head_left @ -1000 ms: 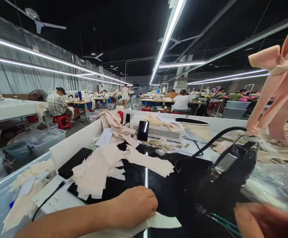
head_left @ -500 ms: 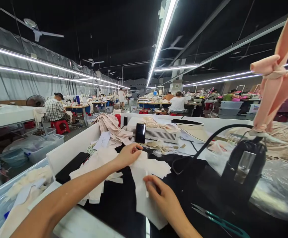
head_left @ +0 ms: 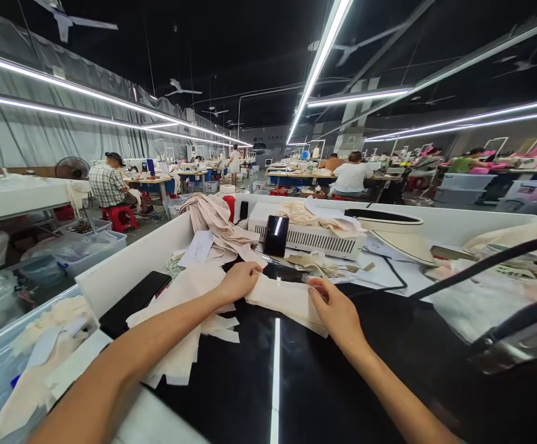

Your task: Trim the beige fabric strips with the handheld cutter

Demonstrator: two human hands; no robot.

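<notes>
A pale cream fabric piece stretches between my hands just above the glossy black tabletop. Its left end is pinched in the closed fingers of my left hand. At the other end, my right hand has thumb and fingers closed on the cloth, with the lower corner hanging past them. Beneath and beside my left forearm lies a loose pile of similar cream fabric pieces. An upright smartphone leans against a white vented box, just beyond the held cloth.
A black flat device lies along the left white partition. Pinkish fabric is heaped behind the pile. A cream sun visor sits at the back right, and a thick black cable arches at right. Co-workers sit farther off.
My right hand has moved up and right, so the fabric piece now spans sideways instead of hanging toward me. The view has shifted, and the teal-handled scissors are out of sight.
</notes>
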